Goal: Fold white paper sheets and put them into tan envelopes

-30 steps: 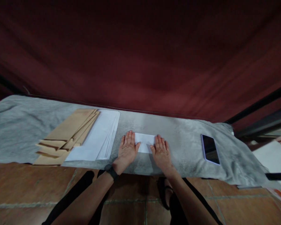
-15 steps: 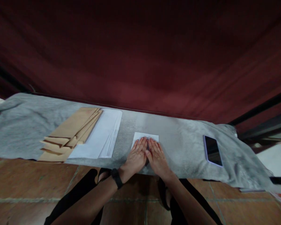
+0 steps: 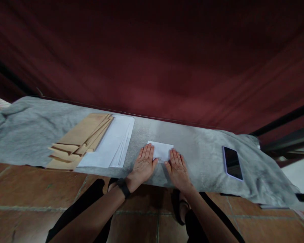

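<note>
A small folded white paper (image 3: 161, 151) lies on a grey cloth (image 3: 200, 155) spread over the floor. My left hand (image 3: 143, 165) rests flat on the paper's left edge, fingers stretched out. On the paper's right edge my right hand (image 3: 177, 168) also lies flat, fingers extended. A strip of the paper shows between the two hands. A black watch sits on my left wrist.
A fanned pile of brown envelopes (image 3: 77, 141) lies at the left on a stack of white sheets (image 3: 111, 146). A dark phone (image 3: 232, 162) lies on the cloth at the right. Dark red fabric (image 3: 152, 60) hangs behind. Brown floor tiles (image 3: 27, 199) run along the near side.
My hands were apart on the paper, came together at its middle, and have now slid apart again to its left and right edges.
</note>
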Motion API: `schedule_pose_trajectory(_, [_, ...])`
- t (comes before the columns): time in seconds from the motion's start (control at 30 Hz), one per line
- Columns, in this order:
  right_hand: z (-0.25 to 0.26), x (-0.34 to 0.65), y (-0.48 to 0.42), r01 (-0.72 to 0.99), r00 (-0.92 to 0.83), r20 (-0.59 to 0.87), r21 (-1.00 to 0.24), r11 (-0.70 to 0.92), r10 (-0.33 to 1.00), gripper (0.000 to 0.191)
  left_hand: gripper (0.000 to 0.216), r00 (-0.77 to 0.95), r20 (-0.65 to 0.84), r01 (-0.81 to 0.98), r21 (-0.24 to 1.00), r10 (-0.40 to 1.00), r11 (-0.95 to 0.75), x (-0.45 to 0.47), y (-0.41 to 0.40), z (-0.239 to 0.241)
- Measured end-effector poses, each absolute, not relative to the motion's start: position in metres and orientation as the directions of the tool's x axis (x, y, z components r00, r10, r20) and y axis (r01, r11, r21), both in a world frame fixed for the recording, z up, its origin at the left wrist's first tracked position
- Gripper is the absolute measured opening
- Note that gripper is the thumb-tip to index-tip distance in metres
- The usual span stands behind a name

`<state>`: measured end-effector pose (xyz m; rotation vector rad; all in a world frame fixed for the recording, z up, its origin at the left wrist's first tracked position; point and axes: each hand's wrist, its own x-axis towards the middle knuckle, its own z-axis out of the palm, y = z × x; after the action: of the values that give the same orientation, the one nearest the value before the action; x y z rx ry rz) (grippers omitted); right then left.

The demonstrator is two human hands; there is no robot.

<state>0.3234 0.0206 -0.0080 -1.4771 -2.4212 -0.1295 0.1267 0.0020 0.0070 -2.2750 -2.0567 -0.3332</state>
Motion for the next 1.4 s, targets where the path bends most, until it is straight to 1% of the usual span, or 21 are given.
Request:
schedule_pose_trajectory(0.17, [-0.01, 0.328, 0.02, 0.894, -0.402, 0.298, -0.073, 0.441, 0.865, 0.063, 0.064, 0.027, 0.177, 0.993, 0.112, 0.984, -0.048, 0.121, 0.002, 0.01])
schedule_pose_trajectory(0.37, [-0.01, 0.331, 0.02, 0.885, -0.418, 0.314, -0.073, 0.46, 0.852, 0.063, 0.063, -0.039, 0.152, 0.996, 0.079, 0.988, 0.027, 0.118, 0.003, 0.013])
schedule_pose_trajectory(0.47, [-0.009, 0.33, 0.021, 0.887, -0.404, 0.325, -0.087, 0.453, 0.855, 0.062, 0.063, -0.079, 0.168, 0.995, 0.073, 0.983, 0.068, 0.118, 0.005, 0.015])
schedule_pose_trajectory(0.53, [-0.006, 0.328, 0.024, 0.89, -0.39, 0.325, -0.106, 0.443, 0.861, 0.061, 0.061, -0.051, 0.191, 0.995, 0.098, 0.98, 0.032, 0.121, 0.006, 0.016])
schedule_pose_trajectory(0.63, [-0.001, 0.322, 0.028, 0.89, -0.38, 0.3, -0.14, 0.435, 0.875, 0.06, 0.058, 0.086, 0.211, 0.982, 0.148, 0.974, -0.119, 0.128, 0.009, 0.016])
schedule_pose_trajectory(0.73, [0.002, 0.312, 0.032, 0.874, -0.41, 0.258, -0.164, 0.457, 0.875, 0.059, 0.056, 0.224, 0.19, 0.952, 0.166, 0.956, -0.256, 0.139, 0.013, 0.013])
schedule_pose_trajectory(0.8, [0.003, 0.305, 0.034, 0.859, -0.436, 0.239, -0.178, 0.48, 0.868, 0.058, 0.056, 0.276, 0.159, 0.939, 0.164, 0.948, -0.301, 0.146, 0.017, 0.011])
schedule_pose_trajectory(0.9, [0.003, 0.297, 0.038, 0.853, -0.445, 0.219, -0.192, 0.485, 0.868, 0.055, 0.058, 0.281, 0.132, 0.943, 0.145, 0.951, -0.299, 0.151, 0.024, 0.008])
schedule_pose_trajectory(1.03, [0.002, 0.292, 0.044, 0.868, -0.431, 0.203, -0.175, 0.465, 0.88, 0.053, 0.06, 0.254, 0.146, 0.953, 0.13, 0.956, -0.273, 0.153, 0.032, 0.004])
schedule_pose_trajectory(1.23, [-0.002, 0.296, 0.051, 0.877, -0.433, 0.225, -0.119, 0.466, 0.873, 0.05, 0.057, 0.184, 0.165, 0.969, 0.137, 0.969, -0.208, 0.147, 0.036, 0.006])
schedule_pose_trajectory(1.4, [-0.007, 0.303, 0.052, 0.889, -0.409, 0.28, -0.093, 0.448, 0.869, 0.051, 0.057, 0.126, 0.193, 0.979, 0.135, 0.973, -0.154, 0.139, 0.037, 0.006])
